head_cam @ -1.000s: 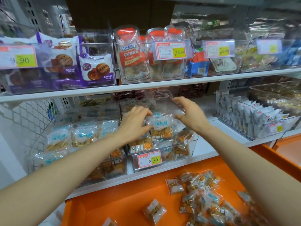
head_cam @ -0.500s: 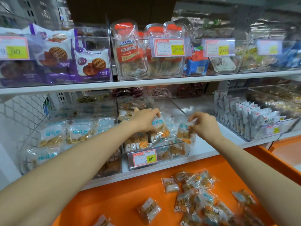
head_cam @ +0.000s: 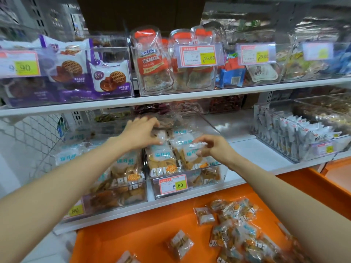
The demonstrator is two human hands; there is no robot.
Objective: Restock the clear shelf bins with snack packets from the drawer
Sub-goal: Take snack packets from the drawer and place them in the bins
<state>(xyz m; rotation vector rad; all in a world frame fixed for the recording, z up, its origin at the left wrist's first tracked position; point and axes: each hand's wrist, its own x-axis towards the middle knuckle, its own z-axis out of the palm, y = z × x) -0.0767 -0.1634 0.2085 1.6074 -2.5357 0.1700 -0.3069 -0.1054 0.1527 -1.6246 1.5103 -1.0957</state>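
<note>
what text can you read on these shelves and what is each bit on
"9.90": left price tag, upper shelf
"¥16.80": middle price tag, upper shelf
"29.80": right price tag, upper shelf
"8.80": lower price tag, on the clear bin
"可乐味软": orange-topped candy bag
"CRI": snack packet in that bin
Tag small print, blue packet logos and the far-right tags are too blurred to read.

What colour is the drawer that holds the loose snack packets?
Orange; the drawer shows best in the head view.
</note>
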